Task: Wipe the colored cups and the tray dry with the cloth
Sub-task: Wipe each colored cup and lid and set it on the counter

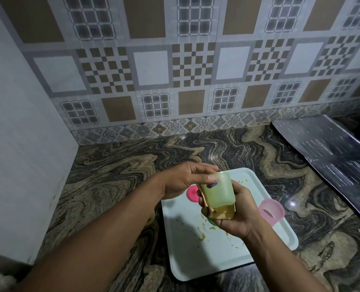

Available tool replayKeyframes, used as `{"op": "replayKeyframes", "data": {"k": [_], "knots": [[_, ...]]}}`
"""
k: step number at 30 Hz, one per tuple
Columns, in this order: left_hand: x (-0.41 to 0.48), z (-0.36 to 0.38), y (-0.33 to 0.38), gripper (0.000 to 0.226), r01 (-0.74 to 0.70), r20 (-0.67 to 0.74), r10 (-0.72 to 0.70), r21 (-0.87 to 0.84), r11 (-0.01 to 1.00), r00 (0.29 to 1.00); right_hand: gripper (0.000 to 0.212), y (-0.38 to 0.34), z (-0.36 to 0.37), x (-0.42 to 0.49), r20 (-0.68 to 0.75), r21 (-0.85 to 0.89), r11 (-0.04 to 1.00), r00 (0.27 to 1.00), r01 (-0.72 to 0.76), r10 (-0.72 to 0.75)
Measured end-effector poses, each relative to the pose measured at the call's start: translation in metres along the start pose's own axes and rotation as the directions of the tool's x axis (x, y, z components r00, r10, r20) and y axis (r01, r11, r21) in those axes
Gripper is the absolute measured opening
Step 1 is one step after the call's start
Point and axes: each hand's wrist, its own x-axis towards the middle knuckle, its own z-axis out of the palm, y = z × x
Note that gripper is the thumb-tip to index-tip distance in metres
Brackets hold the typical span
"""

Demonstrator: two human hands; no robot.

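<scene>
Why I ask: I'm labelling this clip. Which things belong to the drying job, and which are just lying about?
Job: yellow cup, gripped by the left hand and right hand; cloth round its base; tray; light pink cup and dark pink cup on the tray.
Lying about: shiny foil sheet on the counter, right of the tray.

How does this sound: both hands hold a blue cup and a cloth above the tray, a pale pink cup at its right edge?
Only the colour is wrong: the head view shows the held cup is pale yellow-green, not blue. The left hand and right hand hold it with the cloth above the tray, pale pink cup at its right edge.
</scene>
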Motion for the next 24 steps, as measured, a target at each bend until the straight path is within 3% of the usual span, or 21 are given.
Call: {"op": "replayKeyframes", "data": {"k": [5,10,12,15,17,19,22,24], "knots": [[0.007,-0.004,0.003,0.007,0.031,-0.092,-0.022,0.095,0.995,0.996,0.051,-0.007,0.006,0.012,-0.147,-0.216,0.949,0.954,0.228,-0.263],[0.003,-0.012,0.0,0.015,-0.018,-0.101,0.016,-0.022,1.0,0.995,0.049,-0.008,0.01,0.009,-0.052,-0.021,1.0,0.998,-0.022,0.02],[0.001,-0.013,-0.003,0.017,-0.017,-0.123,0.013,-0.034,0.999,0.992,0.048,-0.004,0.009,0.012,-0.037,-0.023,0.999,0.999,-0.039,0.038],[0.003,-0.012,-0.004,0.021,0.012,-0.177,-0.009,0.017,1.0,0.984,0.046,-0.009,0.012,0.02,-0.104,-0.106,0.989,0.987,0.108,-0.119],[0.005,-0.011,0.0,0.027,0.017,-0.221,-0.009,0.031,0.999,0.975,0.046,-0.015,0.015,0.026,-0.156,-0.265,0.934,0.945,0.239,-0.286],[0.008,-0.011,0.007,0.017,0.002,-0.265,0.014,0.06,0.998,0.964,0.045,-0.021,0.019,0.03,-0.132,-0.36,0.888,0.926,0.288,-0.353],[0.01,-0.011,0.016,0.014,-0.012,-0.246,0.015,0.014,1.0,0.969,0.05,-0.033,0.02,0.028,-0.018,-0.201,0.978,0.998,0.055,-0.06],[0.011,-0.012,0.018,0.019,-0.012,-0.233,-0.002,-0.058,0.998,0.973,0.051,-0.037,0.016,0.025,0.048,-0.155,0.983,0.993,-0.097,0.106]]}}
